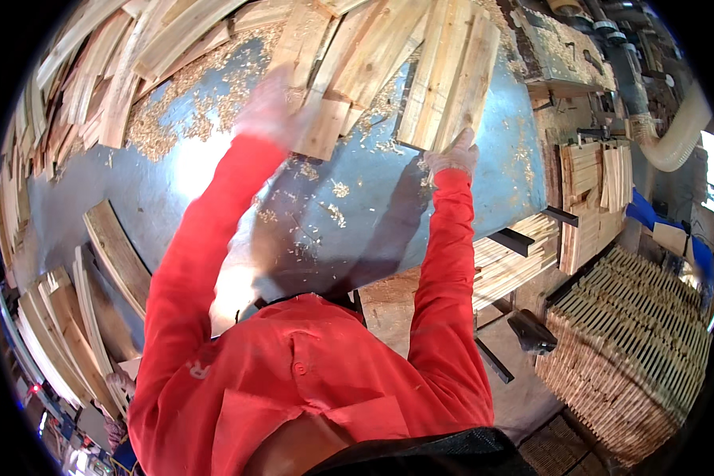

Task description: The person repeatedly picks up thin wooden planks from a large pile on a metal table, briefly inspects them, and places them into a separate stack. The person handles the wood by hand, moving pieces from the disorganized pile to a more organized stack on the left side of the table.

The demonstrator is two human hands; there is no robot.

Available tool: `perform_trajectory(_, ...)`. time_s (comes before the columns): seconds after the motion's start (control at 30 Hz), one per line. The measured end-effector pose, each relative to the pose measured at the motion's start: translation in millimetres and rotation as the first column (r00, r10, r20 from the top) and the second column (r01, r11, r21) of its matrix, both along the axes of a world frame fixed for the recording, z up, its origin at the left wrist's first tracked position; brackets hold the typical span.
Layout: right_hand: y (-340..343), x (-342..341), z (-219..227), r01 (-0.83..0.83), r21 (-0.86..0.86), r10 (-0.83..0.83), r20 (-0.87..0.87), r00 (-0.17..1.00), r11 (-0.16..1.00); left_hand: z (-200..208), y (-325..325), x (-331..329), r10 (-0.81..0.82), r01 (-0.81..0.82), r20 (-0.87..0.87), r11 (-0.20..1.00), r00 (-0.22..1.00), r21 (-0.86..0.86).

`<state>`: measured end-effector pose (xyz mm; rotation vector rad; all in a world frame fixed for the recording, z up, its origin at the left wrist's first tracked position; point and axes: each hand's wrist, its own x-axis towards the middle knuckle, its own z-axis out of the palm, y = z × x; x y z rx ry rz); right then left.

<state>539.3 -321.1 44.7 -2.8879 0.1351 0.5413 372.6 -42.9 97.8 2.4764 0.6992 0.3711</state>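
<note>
My right hand (pixel 454 155) is closed on the near end of a pale wooden board (pixel 471 79), its thumb and fingers at the edge. Another wooden board (pixel 430 83) lies right alongside it, to the left. My left hand (pixel 268 109), smeared by motion, is over the table next to the board (pixel 299 44) at the left of the loose pile; whether it touches that board I cannot tell. A board end (pixel 319 139) sticks out toward me between my hands. All of these rest on a blue-grey metal table (pixel 333 258) strewn with wood shavings (pixel 155 131).
Many boards (pixel 95 75) heap up at the far left. More boards (pixel 63 333) stand at the lower left, where another person's hand (pixel 121 381) shows. At right are a stack of slats (pixel 623 349), black metal brackets (pixel 512 240) and a hose (pixel 686 127).
</note>
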Motion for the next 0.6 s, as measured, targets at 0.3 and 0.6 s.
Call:
perform_trajectory(0.3,-17.7,-16.6,-32.0,-0.048,0.66,0.05,0.017,0.999,0.75,-73.6,-61.8,158.2,0.065,0.031,-0.476,0.981,0.877,0.192)
perform_trajectory(0.6,107.6,1.9,28.8,0.232,0.022,-0.227,-0.136,0.964,0.973,-64.8,16.1,37.4,-0.251,0.131,0.087,0.163,0.964,-0.978)
